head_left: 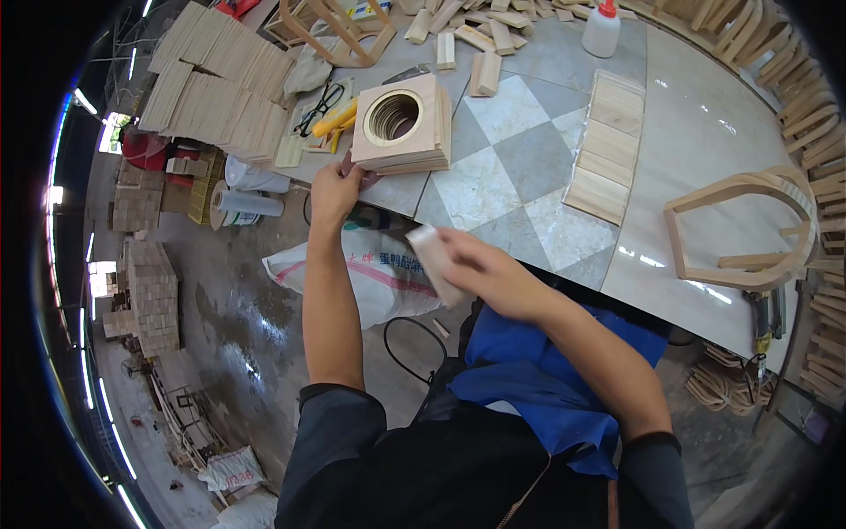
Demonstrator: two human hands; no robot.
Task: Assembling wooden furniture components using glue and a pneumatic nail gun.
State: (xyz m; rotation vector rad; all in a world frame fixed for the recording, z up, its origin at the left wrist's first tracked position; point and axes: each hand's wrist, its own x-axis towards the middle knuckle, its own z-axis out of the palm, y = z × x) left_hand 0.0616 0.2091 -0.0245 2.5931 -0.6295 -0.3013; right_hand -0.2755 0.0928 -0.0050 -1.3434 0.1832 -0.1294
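At the table's near edge, my left hand (335, 194) is closed, its fingertips on a reddish-brown sheet (374, 182) like sandpaper. That sheet lies partly under a stack of square wooden boards (432, 132) with round holes cut through them. In front of my body, off the table edge, my right hand (480, 269) grips a small pale wooden block (432, 262), slightly blurred. A row of flat wooden pieces (606, 150) lies side by side on the tabletop (489, 189), right of the stack.
Behind the stack lie a yellow-handled tool (337, 116) and black-handled scissors (319, 108). Tall piles of thin boards (220, 106) stand at left. A white-bodied bottle (601, 31), loose wood blocks (485, 74) and a wooden frame (745, 229) sit farther off. Below hangs a white sack (352, 273).
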